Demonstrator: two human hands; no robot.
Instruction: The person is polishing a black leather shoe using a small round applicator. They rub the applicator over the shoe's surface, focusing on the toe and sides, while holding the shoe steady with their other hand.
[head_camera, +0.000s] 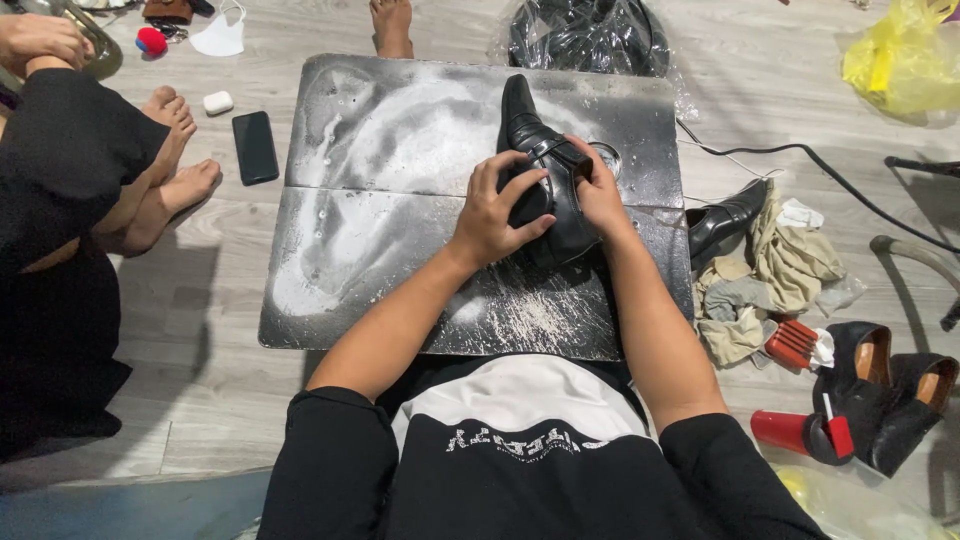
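Black cloth covers a seated person at the far left, whose bare feet (170, 190) rest on the pale wood floor (230, 400) beside a dark phone (255, 147) and a small white case (217, 102). Between that phone and the dark, white-dusted board (400, 200) lies only a narrow strip of floor. The board's left half is bare. On its right half stands a black leather shoe (535, 140), toe pointing away; the left hand (497, 210) wraps its fingers around the shoe's near side and the right hand (600, 190) grips the far side, both clenched on it. Past the board's right edge sit another black shoe (725, 218), crumpled rags (775, 270), a red brush (793, 345), a red can (790, 432) and a pair of heeled shoes (890, 395). A yellow plastic bag (900, 60) lies at the upper right; what it holds is perhaps soft, but cannot be told.
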